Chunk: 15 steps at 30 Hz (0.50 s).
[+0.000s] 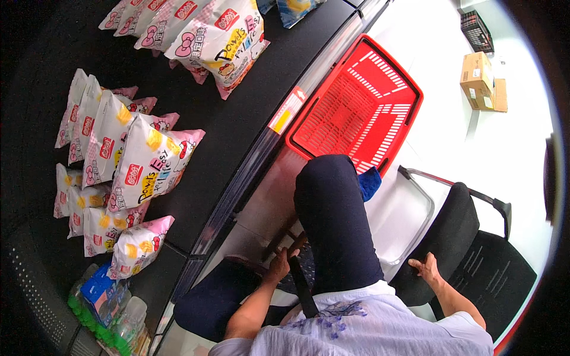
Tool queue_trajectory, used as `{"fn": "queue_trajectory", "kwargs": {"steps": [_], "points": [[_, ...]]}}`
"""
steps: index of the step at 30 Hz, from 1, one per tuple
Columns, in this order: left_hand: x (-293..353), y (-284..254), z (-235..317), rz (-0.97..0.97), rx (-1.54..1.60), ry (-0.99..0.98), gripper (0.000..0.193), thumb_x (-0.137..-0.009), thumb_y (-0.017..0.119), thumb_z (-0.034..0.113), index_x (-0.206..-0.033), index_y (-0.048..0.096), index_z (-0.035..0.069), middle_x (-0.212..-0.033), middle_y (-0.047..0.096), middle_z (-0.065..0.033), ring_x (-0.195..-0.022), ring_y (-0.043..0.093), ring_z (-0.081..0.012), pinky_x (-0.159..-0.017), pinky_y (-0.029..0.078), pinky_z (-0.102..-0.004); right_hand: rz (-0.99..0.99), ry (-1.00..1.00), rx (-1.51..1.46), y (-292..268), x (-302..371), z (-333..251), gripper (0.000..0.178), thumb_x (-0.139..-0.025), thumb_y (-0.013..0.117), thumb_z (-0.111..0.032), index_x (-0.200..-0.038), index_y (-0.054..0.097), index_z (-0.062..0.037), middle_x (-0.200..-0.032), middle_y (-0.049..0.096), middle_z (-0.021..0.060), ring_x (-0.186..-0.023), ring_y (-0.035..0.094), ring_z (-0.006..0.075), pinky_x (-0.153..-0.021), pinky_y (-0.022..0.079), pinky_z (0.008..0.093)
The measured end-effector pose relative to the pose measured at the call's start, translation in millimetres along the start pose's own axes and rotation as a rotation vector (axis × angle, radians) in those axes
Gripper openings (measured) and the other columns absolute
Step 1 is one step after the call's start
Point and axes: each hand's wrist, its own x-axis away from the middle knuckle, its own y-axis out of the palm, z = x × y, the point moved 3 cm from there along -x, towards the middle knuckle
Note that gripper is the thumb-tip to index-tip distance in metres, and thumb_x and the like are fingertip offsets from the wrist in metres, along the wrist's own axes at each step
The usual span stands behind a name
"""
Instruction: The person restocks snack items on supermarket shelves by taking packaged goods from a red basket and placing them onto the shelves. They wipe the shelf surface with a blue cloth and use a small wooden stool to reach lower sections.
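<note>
My left hand point(279, 264) is low between my knees with its fingers curled, beside a brown wooden bar point(277, 237) that looks like part of a stool. What those fingers hold is hard to make out. Close by hangs a broad black strap point(303, 288). My right hand point(426, 268) rests on the black padded part of an office chair point(439, 237), its fingers apart and holding nothing. An empty red shopping basket point(341, 113) stands beyond my raised knee, with a blue cloth point(369, 183) near its close corner.
To the left runs a black shelf point(231, 127) with rows of white and pink snack bags point(155, 163). Clear and green-capped bottles point(127, 317) stand low on it. A cardboard box point(478, 80) and a black crate point(477, 32) sit at the far right. A white plastic lid-like panel point(409, 216) leans by the chair.
</note>
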Motion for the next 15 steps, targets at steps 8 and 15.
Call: {"fn": "queue_trajectory", "kwargs": {"steps": [8,15], "points": [[-34,-8,10,-0.109,0.6,-0.219,0.042,-0.091,0.064,0.041,-0.114,0.069,0.006,-0.102,0.072,-0.0167,-0.096,0.068,-0.0359,-0.082,0.052,-0.0423,-0.023,-0.031,-0.068,1,2,-7,0.065,-0.077,0.086,-0.032,-0.105,0.045,0.0091,-0.091,0.057,0.0176,-0.073,0.062,0.0243,-0.05,0.057,0.0344],[-32,21,-22,-0.123,0.462,-0.338,0.032,-0.094,0.062,0.034,-0.105,0.069,0.005,-0.1,0.071,-0.0143,-0.093,0.068,-0.0294,-0.079,0.053,-0.0375,-0.013,-0.02,0.043,-3,-2,-8,0.058,-0.077,0.085,-0.024,-0.105,0.048,0.0103,-0.093,0.062,0.0194,-0.08,0.066,0.0266,-0.054,0.059,0.0371]]}}
